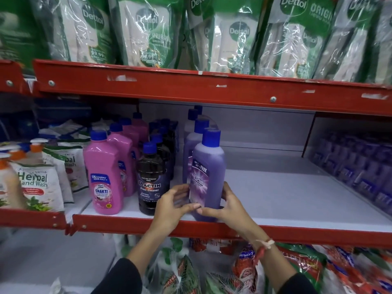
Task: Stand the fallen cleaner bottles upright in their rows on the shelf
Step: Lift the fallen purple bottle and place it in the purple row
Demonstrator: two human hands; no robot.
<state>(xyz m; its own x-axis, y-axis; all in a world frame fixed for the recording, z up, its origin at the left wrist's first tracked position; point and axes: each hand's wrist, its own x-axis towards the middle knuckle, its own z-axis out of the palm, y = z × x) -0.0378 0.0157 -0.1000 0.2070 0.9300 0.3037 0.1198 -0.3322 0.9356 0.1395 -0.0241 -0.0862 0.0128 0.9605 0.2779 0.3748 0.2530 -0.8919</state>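
A purple Bactin bottle (pixel 210 166) with a blue cap stands upright at the front of the middle shelf (pixel 275 196). My left hand (pixel 174 205) touches its lower left side and label. My right hand (pixel 224 204) wraps its base from the right. Behind it stands a row of more purple bottles (pixel 194 136). To the left are upright rows of dark Bactin Floor Cleaner bottles (pixel 151 177) and pink Shakti bottles (pixel 104 175). No fallen bottle is visible.
Dettol refill pouches (pixel 233 35) fill the upper shelf above a red rail (pixel 191 85). Herbal Hand Wash pouches (pixel 36 181) sit at the left. Purple packs (pixel 360 166) line the right side. Bagged goods (pixel 244 272) lie below.
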